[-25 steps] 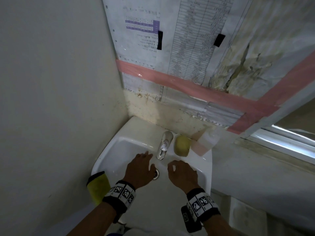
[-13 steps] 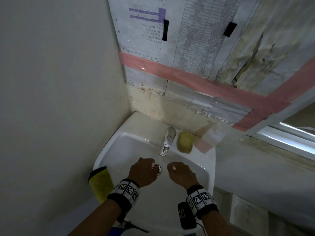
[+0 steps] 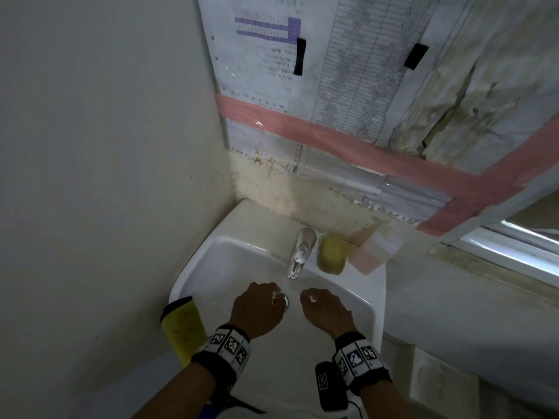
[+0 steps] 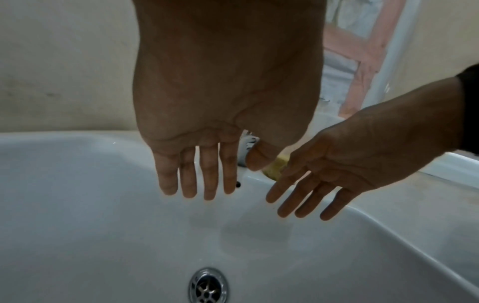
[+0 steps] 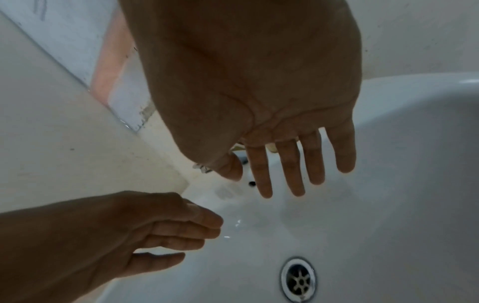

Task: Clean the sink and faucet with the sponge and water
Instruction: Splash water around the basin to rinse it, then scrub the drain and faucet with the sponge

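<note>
Both hands hang over the sink (image 3: pixel 193 276), palms down, side by side and apart; the left hand (image 3: pixel 257 309) sits above the drain (image 3: pixel 281 299), partly covering it from the head view; the right hand (image 3: pixel 325 309) is just beside it, toward the right wall of the bowl. Neither holds anything; the left wrist view shows the left fingers (image 4: pixel 210 176) straight and close together with slim gaps, thumb tucked alongside; the right fingers (image 5: pixel 287 170) are straight too, a little more fanned, the little finger standing off from the rest. The fingertips hover above the white bowl; I cannot tell whether any touches it.

The faucet (image 3: pixel 301 252) stands at the back rim, its spout pointing down toward the hands; I see no stream from it, though small glints of wet show on the bowl in the right wrist view. The sponge (image 3: pixel 331 257), yellow and rounded, rests on the back ledge just right of the faucet, untouched; a pale pink tub (image 3: pixel 370 252) stands just beside it, further right. A yellow cloth (image 3: pixel 181 328) with a dark edge hangs over the sink's front left rim. Behind, papers (image 3: pixel 302 71) are fixed to the wall with pink tape (image 3: pixel 332 137); each wrist wears a dark band with printed markers.
</note>
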